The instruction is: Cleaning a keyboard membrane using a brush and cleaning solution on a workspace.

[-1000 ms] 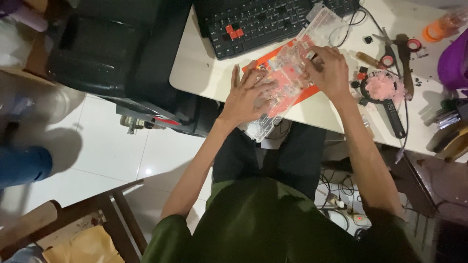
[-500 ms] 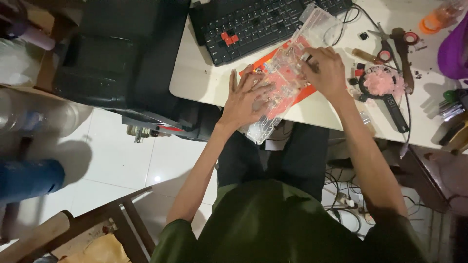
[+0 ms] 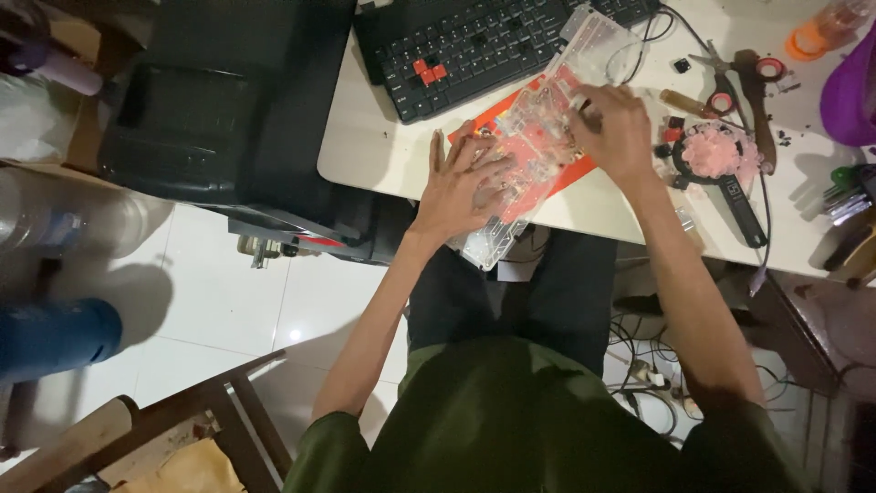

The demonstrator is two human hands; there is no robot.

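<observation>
A clear plastic keyboard case (image 3: 538, 137) lies slanted over a red mat (image 3: 497, 108) at the front edge of a white desk (image 3: 365, 155). My left hand (image 3: 461, 183) rests flat on the case's lower end, fingers spread. My right hand (image 3: 616, 128) is closed on a small tool or part at the case's upper middle; what it pinches is too small to make out. The near corner of the case hangs over the desk edge above my lap.
A black keyboard (image 3: 484, 46) with a few red keys sits behind the case. Right of my hand lie a round dish of pink parts (image 3: 721, 151), scissors (image 3: 744, 73), tape rolls and cables. A black case (image 3: 219, 110) stands left, a wooden chair (image 3: 164, 438) below.
The view has shifted slightly. My right hand has moved a little along the upper part of the case; my left hand stays flat on its lower end.
</observation>
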